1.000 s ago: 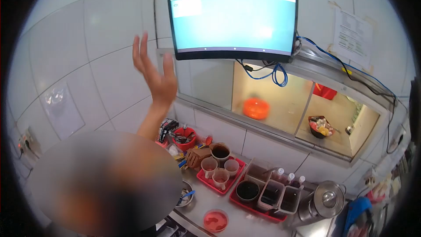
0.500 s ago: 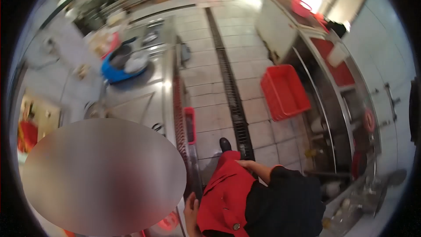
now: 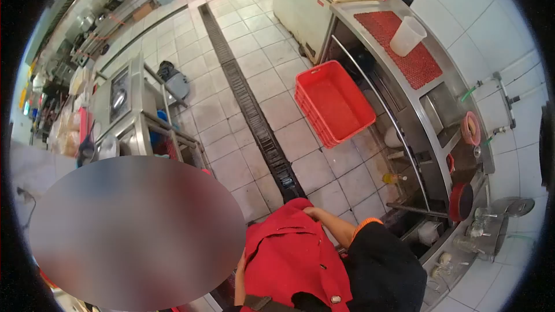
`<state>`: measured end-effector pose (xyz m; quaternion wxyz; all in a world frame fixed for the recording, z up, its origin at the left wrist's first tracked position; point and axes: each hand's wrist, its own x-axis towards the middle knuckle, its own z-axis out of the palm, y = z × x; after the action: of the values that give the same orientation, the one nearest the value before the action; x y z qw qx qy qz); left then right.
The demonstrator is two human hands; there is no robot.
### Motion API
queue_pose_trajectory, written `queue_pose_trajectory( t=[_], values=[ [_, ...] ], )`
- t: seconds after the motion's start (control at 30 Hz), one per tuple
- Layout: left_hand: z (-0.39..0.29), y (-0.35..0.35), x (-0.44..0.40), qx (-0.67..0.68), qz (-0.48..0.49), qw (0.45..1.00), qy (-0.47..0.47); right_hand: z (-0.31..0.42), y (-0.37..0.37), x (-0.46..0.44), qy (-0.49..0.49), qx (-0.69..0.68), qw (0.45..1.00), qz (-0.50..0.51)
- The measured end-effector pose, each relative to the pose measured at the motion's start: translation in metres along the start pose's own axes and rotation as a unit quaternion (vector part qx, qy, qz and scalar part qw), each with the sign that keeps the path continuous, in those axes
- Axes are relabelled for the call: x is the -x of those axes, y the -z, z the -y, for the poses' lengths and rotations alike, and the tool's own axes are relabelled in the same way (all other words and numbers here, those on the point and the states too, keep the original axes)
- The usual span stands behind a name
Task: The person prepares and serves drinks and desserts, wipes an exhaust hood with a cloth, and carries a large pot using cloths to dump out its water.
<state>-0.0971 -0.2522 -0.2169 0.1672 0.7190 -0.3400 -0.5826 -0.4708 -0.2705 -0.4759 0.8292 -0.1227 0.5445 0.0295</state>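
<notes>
A red apron (image 3: 289, 254) hangs down my front over a black sleeve and shirt. My right hand (image 3: 313, 214) is at the apron's right edge, its fingers closed on the cloth as far as they show. At the apron's left edge is my left hand (image 3: 241, 261), mostly hidden by the cloth and a large blurred patch; its fingers do not show. The apron's upper part bulges and folds between the two hands.
A red plastic crate (image 3: 335, 104) stands on the tiled floor beside a metal counter (image 3: 430, 89). On the counter's red mat (image 3: 376, 34) is a translucent jug (image 3: 409, 36). A drain grate (image 3: 248, 98) runs along the floor. Left is a steel table (image 3: 130, 95); glass jars (image 3: 468, 242) stand right.
The view has swung right and the crate now sits further left in it. My left hand has come from beside the apron to its edge. My right hand stays at the apron.
</notes>
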Motion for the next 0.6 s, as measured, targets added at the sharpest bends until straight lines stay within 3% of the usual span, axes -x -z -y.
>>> queue_pose_trajectory(
  t=[0.17,0.33,0.37,0.4,0.43,0.47,0.5,0.53,0.57,0.6],
  values=[
    [0.009,0.024,-0.061,-0.036,0.088,0.991,0.095,0.038,-0.015,0.087,0.016,0.113,0.965,-0.236],
    [-0.023,0.074,-0.161,-0.070,0.202,0.963,0.164,0.086,0.081,0.135,0.073,-0.076,0.918,-0.381],
    [-0.040,0.076,-0.188,-0.065,0.228,0.958,0.161,0.108,0.094,0.169,0.108,-0.069,0.857,-0.499],
    [-0.057,0.076,-0.214,-0.051,0.255,0.953,0.156,0.120,0.124,0.192,0.142,-0.091,0.841,-0.514],
    [-0.081,0.070,-0.243,-0.028,0.289,0.945,0.152,0.146,0.139,0.229,0.191,-0.097,0.762,-0.612],
    [-0.105,0.063,-0.271,-0.047,0.297,0.943,0.138,0.168,0.160,0.274,0.226,-0.135,0.747,-0.611],
    [-0.156,0.044,-0.278,-0.193,0.217,0.947,0.138,0.174,0.224,0.260,0.254,-0.154,0.691,-0.659],
    [-0.182,0.035,-0.304,-0.280,0.179,0.942,0.037,0.195,0.236,0.313,0.309,-0.118,0.621,-0.710],
    [-0.200,0.033,-0.349,-0.274,0.190,0.942,-0.028,0.216,0.245,0.360,0.343,-0.144,0.548,-0.749],
    [-0.215,0.034,-0.384,-0.265,0.200,0.939,-0.090,0.234,0.256,0.412,0.315,-0.159,0.544,-0.762]
  ],
)
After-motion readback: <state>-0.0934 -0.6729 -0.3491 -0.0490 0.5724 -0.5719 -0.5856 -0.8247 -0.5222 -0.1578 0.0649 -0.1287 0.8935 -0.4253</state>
